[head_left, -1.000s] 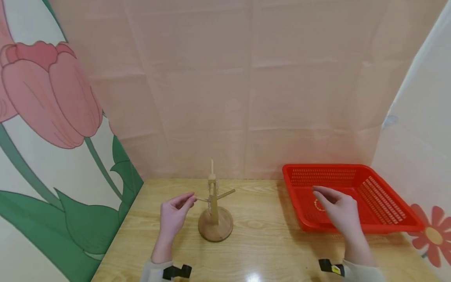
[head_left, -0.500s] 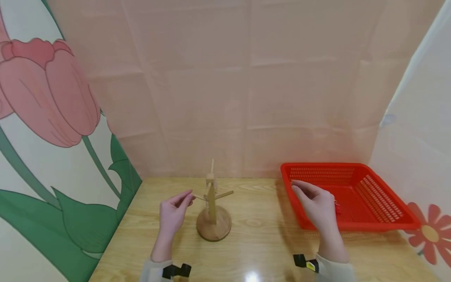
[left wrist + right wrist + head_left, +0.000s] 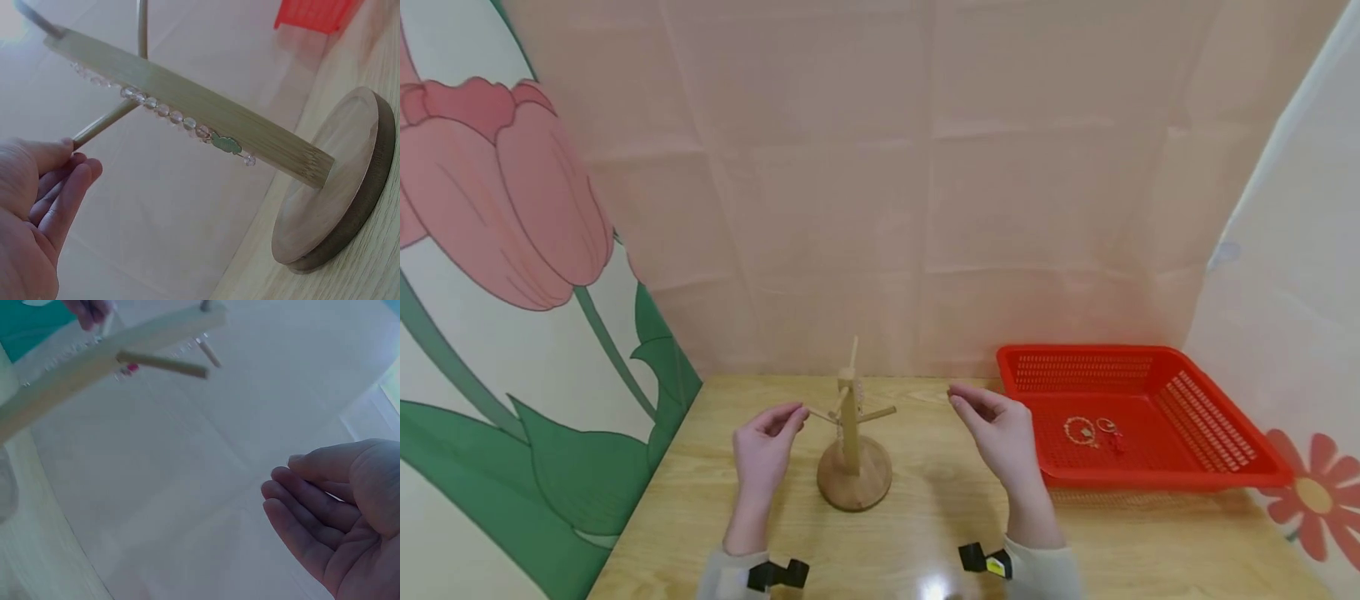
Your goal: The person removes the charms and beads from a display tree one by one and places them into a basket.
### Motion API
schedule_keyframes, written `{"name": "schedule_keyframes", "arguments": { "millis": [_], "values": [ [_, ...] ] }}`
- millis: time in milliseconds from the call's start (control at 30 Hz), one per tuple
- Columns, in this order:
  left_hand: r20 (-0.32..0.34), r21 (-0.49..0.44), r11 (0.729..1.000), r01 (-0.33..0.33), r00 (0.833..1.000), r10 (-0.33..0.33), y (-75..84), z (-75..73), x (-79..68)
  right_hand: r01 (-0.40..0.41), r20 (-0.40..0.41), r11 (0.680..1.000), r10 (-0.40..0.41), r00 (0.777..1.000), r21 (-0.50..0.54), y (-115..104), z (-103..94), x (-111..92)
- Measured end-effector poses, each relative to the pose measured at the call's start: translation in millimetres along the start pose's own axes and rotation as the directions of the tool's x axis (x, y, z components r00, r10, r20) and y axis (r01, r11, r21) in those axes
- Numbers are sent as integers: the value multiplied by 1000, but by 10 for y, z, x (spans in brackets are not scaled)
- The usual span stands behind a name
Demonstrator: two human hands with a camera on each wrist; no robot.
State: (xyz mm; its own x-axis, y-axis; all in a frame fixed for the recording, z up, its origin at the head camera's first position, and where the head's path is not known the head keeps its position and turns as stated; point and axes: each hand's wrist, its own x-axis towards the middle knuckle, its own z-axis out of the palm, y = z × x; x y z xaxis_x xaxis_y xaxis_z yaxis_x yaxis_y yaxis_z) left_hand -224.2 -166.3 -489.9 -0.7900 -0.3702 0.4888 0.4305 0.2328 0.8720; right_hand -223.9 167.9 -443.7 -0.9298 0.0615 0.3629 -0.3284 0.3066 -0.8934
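A wooden jewellery stand [image 3: 850, 433] with a round base [image 3: 290, 234] and several pegs stands on the table. My left hand [image 3: 763, 446] pinches the end of its left peg [image 3: 106, 125] between thumb and fingers. From that peg hangs a bracelet of clear pinkish beads [image 3: 176, 117] with a green charm. More beads and a small red piece [image 3: 131, 367] show behind the post in the right wrist view. My right hand [image 3: 1000, 433] is in the air between stand and basket, fingers loosely bent, with nothing visible in it [image 3: 337, 512].
A red plastic basket [image 3: 1157, 479] stands at the right of the wooden table [image 3: 940, 517]. In it lie a beaded bracelet [image 3: 1078, 432], a smaller ring-shaped piece [image 3: 1107, 425] and a red piece [image 3: 1116, 442]. A pinkish cloth [image 3: 925, 208] hangs behind.
The right hand has moved left from over the red basket towards the stand, uncovering the jewellery in it. The left hand stays at the peg; the stand's post has turned slightly.
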Motion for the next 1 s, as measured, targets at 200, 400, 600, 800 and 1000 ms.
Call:
{"name": "schedule_keyframes", "arguments": {
  "millis": [200, 400, 600, 800, 1000],
  "values": [
    [31, -28, 1000, 11, 999, -10, 51, 3, -43, 15, 35, 1000, -15, 999, 0, -53, 112, -67],
    [28, -18, 999, 26, 999, -26, 50, 25, -49, 9, 37, 1000, -9, 999, -9, -63, 90, -90],
    [-3, -12, 1000, 27, 1000, -27, 14, 62, -21, 6, 29, 1000, -5, 1000, -19, -43, 87, -59],
    [-17, -20, 1000, 23, 1000, -23, 31, 36, -19, -4, 32, 1000, 4, 999, -19, -50, 106, -60],
    [12, -50, 999, 14, 1000, -13, 51, -6, -29, -8, 23, 1000, 8, 1000, -10, -64, 89, -74]
  ]
}}
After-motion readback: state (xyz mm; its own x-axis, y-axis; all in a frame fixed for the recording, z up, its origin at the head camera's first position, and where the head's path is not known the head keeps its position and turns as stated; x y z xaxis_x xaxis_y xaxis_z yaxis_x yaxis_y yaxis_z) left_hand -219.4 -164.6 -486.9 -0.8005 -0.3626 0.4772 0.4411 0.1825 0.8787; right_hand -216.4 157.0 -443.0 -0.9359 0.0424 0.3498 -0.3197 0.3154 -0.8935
